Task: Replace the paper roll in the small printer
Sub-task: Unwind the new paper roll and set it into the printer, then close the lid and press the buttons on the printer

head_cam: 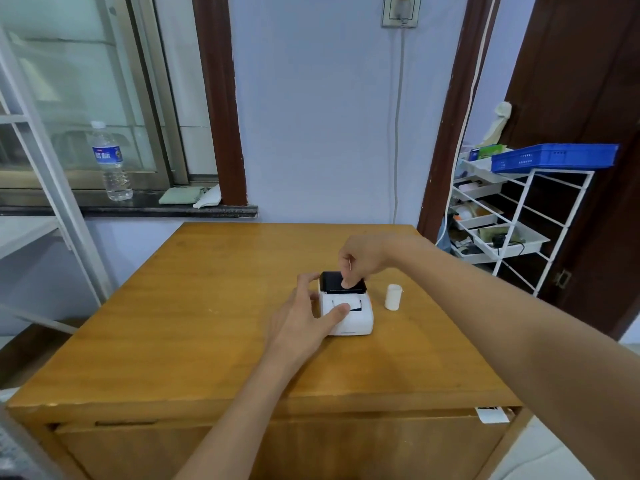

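A small white printer (356, 323) sits on the wooden table (207, 323), right of centre. Its black lid (332, 282) stands raised at the back, and white paper shows in the bay below. My left hand (304, 317) braces the printer's left side, thumb lying across the top near the paper. My right hand (363, 258) reaches down from above, fingertips pinching the lid's front edge. A white paper roll (393, 297) stands upright on the table just right of the printer, touched by neither hand.
A water bottle (110, 161) and folded cloths (190, 196) rest on the dark window ledge at the back left. A white wire rack (512, 220) with a blue tray (554, 156) stands to the right. A cable hangs down the wall behind the table.
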Available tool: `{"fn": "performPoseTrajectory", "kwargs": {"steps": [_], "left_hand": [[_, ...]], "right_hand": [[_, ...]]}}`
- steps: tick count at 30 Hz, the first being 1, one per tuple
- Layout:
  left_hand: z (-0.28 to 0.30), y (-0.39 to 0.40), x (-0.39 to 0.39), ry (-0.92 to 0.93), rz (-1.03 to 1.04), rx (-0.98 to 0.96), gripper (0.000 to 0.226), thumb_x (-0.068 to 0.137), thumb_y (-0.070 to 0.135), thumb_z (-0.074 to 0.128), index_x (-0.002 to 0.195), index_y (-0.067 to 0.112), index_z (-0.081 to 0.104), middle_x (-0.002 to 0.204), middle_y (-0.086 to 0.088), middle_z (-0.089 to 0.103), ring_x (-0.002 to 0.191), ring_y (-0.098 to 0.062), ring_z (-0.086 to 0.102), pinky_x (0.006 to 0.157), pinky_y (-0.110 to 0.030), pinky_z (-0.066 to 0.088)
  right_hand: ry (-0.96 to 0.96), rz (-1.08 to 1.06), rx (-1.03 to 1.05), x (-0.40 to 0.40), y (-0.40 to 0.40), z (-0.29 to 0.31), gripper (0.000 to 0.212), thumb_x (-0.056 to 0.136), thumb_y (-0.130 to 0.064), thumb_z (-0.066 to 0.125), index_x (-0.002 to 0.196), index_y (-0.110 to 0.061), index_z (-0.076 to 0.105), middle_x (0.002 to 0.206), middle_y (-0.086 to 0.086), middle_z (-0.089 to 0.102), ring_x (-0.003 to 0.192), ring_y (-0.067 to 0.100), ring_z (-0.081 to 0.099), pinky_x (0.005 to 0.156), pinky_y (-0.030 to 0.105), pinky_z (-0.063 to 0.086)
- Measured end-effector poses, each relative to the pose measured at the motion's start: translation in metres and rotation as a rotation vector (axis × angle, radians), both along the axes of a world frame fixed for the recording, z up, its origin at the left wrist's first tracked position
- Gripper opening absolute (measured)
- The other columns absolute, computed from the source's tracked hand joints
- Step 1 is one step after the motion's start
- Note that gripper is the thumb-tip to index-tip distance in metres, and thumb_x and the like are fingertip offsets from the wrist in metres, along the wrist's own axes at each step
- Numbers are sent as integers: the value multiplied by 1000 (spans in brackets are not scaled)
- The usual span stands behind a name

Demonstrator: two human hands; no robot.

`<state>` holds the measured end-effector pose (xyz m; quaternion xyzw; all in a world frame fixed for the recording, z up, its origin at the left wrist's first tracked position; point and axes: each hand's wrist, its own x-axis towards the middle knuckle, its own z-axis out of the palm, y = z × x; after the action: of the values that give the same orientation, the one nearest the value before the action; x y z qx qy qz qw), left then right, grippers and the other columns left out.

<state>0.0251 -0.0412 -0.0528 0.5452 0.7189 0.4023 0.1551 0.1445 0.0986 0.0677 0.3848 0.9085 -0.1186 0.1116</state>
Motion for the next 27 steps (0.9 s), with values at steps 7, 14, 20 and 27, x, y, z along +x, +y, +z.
{"fn": "performPoseTrajectory", "kwargs": {"steps": [7,14,20,27], "left_hand": [[3,-3,5,-3,-15,-45,95,63,77,74,138,55,22,124,21,61,98,-15,69,86,-43,56],[2,-3,5,-5,-9,-48,99,62,77,75,140,58,16,129,25,58,100,-17,69,86,-44,57],[2,-2,3,-38,-7,-37,103,59,77,76,142,57,18,124,27,58,97,-11,68,85,-43,56],[6,-5,4,14,-20,-78,100,67,76,70,148,52,16,146,23,54,116,-16,67,94,-43,53]], "right_hand": [[-455,-96,-58,-48,10,21,53,84,-48,84,121,-11,74,108,-3,81,102,16,78,105,44,57],[-570,-76,107,-70,5,30,30,85,-43,85,91,-16,75,95,-6,75,95,17,73,59,28,48],[-600,-43,141,-77,7,24,31,82,-42,87,92,-17,72,88,-8,71,101,19,71,57,28,47],[-360,-77,-37,-39,14,17,42,75,-47,92,94,-15,71,95,-4,81,90,18,80,99,42,59]]}}
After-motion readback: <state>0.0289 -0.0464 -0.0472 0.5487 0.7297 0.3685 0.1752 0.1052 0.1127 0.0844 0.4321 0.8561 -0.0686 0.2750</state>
